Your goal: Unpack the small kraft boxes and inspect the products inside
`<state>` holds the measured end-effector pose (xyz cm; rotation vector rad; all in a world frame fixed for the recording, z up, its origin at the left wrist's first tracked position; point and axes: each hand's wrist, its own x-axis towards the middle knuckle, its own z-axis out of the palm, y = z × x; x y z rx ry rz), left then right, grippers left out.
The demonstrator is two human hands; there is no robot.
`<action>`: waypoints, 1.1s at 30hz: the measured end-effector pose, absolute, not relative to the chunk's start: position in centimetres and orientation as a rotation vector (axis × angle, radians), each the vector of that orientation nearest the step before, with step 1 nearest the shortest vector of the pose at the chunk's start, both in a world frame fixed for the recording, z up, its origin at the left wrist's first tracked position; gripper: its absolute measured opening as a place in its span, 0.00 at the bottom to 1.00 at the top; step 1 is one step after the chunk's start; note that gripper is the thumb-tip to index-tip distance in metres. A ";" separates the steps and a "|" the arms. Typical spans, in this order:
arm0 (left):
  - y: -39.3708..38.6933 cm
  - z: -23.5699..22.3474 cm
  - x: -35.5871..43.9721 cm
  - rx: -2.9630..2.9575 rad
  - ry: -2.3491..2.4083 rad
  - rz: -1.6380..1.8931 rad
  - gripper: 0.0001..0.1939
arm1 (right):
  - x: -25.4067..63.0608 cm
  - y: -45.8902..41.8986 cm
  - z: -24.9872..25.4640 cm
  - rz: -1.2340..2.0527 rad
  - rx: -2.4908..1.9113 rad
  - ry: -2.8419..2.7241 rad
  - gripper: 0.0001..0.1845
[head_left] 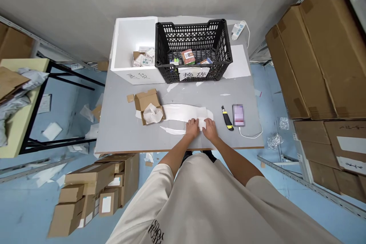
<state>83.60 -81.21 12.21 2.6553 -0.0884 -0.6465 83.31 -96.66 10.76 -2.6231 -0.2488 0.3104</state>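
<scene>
A long strip of white paper (183, 112) lies across the grey table, its right part crumpled and folded. My left hand (192, 127) rests at the strip's near edge, fingers bent and pinching the paper. Close beside it, my right hand (210, 128) grips the same paper at its right end, with the fingers curled. Left of the strip stands an open small cardboard box (147, 101), with white tissue-like paper (152, 114) bulging out of it. A narrow torn piece of white paper (173, 131) lies in front of the strip.
A black and yellow utility knife (227, 118) and a plugged-in phone (238, 115) lie to the right. Behind are a white foam box (120, 49) and a black plastic crate (194, 74), both holding small packages. Cartons (309, 53) are stacked at right; more boxes (91, 179) stand at lower left.
</scene>
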 end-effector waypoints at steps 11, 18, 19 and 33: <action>-81.3 12.2 83.3 2.690 -0.091 -0.620 0.27 | 82.5 -97.5 12.0 0.389 -2.760 -0.277 0.12; -81.6 12.9 83.2 2.702 -0.079 -0.591 0.28 | 83.1 -98.0 12.6 0.416 -2.738 -0.165 0.05; -81.6 13.2 83.1 2.710 -0.081 -0.573 0.28 | 83.2 -98.2 12.6 0.395 -2.725 -0.054 0.05; -84.8 13.6 83.1 2.712 -0.279 -0.584 0.16 | 83.8 -102.5 12.2 0.478 -2.793 0.166 0.10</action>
